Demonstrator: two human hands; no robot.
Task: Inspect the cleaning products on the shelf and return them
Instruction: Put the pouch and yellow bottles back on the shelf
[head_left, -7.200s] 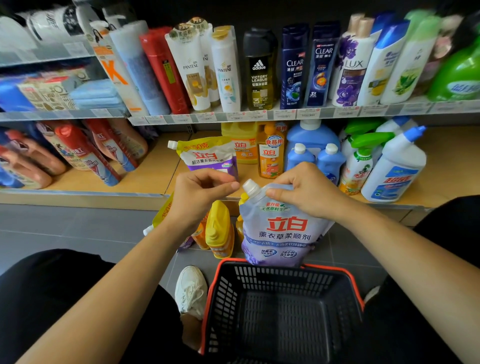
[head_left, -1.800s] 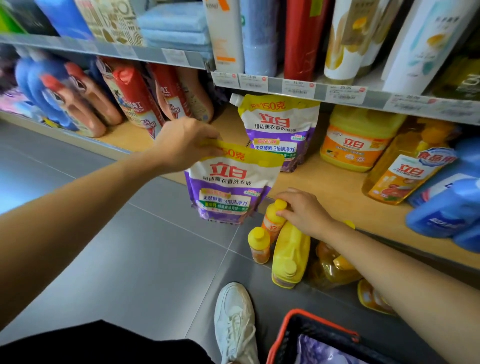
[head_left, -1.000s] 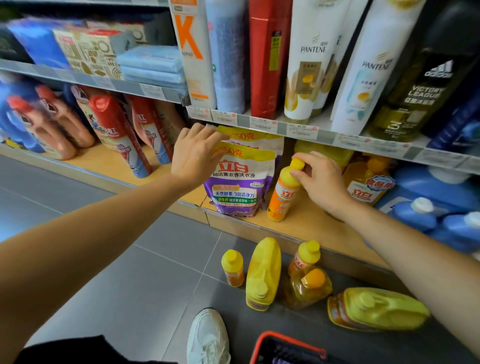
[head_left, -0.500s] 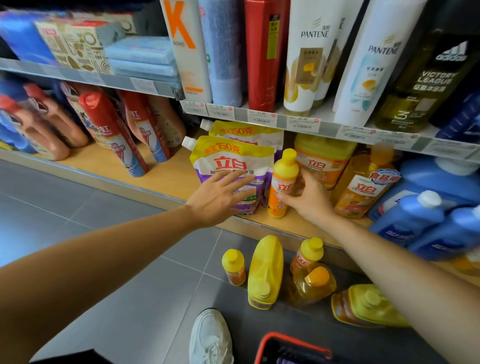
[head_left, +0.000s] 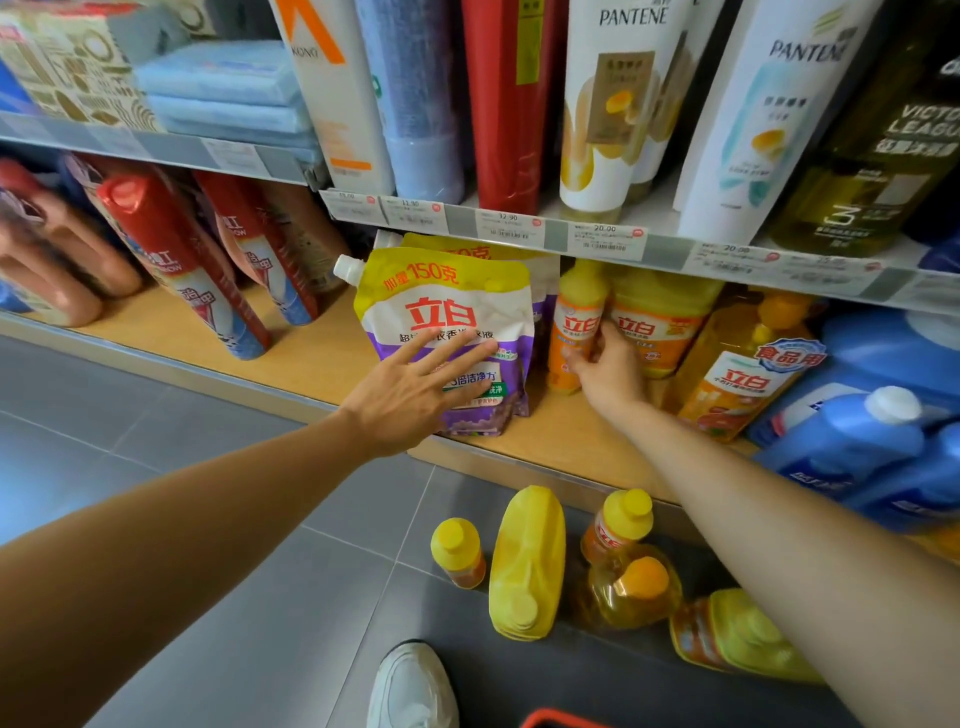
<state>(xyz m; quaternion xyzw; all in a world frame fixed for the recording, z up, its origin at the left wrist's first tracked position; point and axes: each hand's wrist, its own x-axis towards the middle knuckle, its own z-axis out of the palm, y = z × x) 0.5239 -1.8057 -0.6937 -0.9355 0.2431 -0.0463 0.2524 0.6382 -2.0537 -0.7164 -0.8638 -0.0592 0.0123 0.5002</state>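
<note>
Both hands at the lower shelf
I see my left hand open, fingers spread over the pouch front; my right hand grips the bottle, upright on the shelf at the pouch's 3 o'clock

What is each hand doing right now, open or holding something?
Left hand: open, fingers straight and spread over the front of the detergent pouch.
Right hand: fingers curled round the small orange bottle.
</note>
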